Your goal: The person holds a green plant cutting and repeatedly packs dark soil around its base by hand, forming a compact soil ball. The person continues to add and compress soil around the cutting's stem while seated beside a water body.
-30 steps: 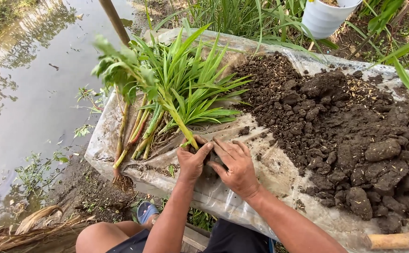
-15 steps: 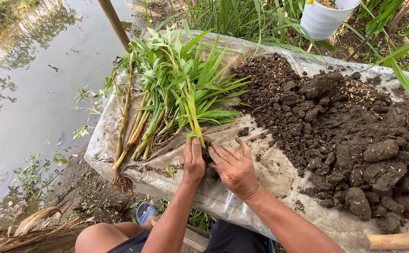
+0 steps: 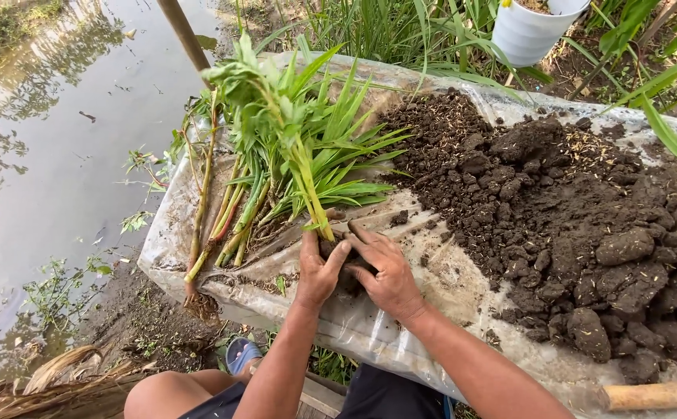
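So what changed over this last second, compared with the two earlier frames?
The plant went from leaning over the pile to standing upright. Both hands, left hand and right hand, closed in from flat to cupping soil around its base. The bundle of cuttings, soil heap and white pot stayed put.

bright green, strappy-leaved plant cuttings [image 3: 300, 147] with pale yellow-green stems tinged red near the base. dark brown, clumpy heap of soil [image 3: 579, 209] flecked with pale straw-coloured bits. cloudy translucent plastic sheet [image 3: 447, 287] smeared with grey-brown mud. white round plastic bucket [image 3: 536, 31]. grey-brown murky pond water [image 3: 51, 132] mottled with darker reflections. light tan wooden tool handle [image 3: 653, 396]. blue sandal [image 3: 241, 355].
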